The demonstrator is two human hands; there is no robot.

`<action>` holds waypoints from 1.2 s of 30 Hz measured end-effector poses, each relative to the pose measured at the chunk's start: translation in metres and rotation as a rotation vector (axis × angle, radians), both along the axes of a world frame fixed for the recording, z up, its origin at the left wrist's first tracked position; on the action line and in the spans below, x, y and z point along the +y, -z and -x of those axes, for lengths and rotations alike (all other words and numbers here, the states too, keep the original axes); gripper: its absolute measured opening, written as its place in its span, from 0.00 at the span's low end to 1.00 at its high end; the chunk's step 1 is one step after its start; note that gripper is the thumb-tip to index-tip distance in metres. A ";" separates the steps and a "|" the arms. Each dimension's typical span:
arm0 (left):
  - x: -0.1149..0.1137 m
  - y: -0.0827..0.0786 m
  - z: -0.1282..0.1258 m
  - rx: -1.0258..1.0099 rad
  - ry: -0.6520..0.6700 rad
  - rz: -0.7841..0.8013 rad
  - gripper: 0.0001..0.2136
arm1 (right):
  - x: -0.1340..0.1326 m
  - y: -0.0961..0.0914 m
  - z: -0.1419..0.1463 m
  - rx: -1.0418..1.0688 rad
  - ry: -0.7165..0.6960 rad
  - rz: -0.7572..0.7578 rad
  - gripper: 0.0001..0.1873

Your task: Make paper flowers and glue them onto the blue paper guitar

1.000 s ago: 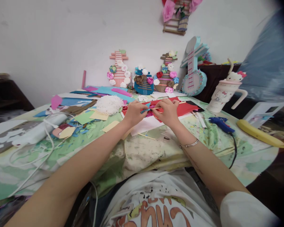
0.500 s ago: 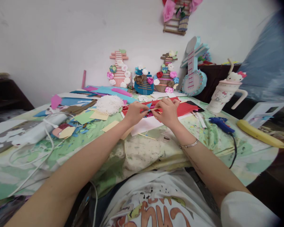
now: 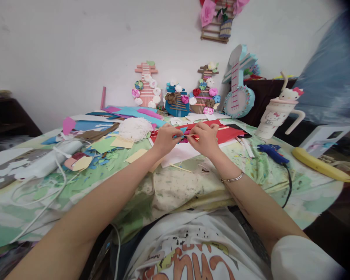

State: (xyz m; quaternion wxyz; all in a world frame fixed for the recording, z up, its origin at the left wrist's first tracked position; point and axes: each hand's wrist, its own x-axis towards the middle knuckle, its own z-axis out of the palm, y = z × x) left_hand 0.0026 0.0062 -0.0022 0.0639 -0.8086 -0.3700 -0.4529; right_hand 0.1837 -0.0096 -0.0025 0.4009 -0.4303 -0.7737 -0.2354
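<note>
My left hand (image 3: 167,138) is closed in a pinch on a small piece of blue paper (image 3: 184,130). Close beside it, my right hand (image 3: 204,137) also pinches, its fingertips meeting the left ones at the paper's lower edge. What the right fingers hold is too small and too covered to name. Below and behind both hands lie red sheets (image 3: 229,135) and a white sheet (image 3: 182,154). A thin pale strip (image 3: 224,128) rests on the red just past the right hand.
Left of the hands are a ball of white string (image 3: 135,129), paper scraps (image 3: 103,144) and a white power strip (image 3: 49,159). To the right lie a blue glue gun (image 3: 272,154), a banana (image 3: 321,165) and a tumbler (image 3: 275,118). Decorated paper instruments (image 3: 177,109) stand behind.
My right fingertips have shifted slightly at the blue paper, and the pale sliver between the hands shows less. Both arms stay nearly where they were.
</note>
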 end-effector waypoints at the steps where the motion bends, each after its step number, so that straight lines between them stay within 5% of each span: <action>1: 0.000 0.000 0.000 0.000 -0.008 0.001 0.06 | 0.000 0.000 0.000 -0.007 0.005 -0.001 0.10; 20: 0.005 0.007 0.000 0.054 -0.131 -0.089 0.03 | -0.005 -0.001 0.006 -0.078 0.067 -0.070 0.11; 36: 0.003 0.001 0.000 0.038 -0.155 -0.017 0.03 | -0.006 0.000 0.008 -0.036 0.040 -0.027 0.09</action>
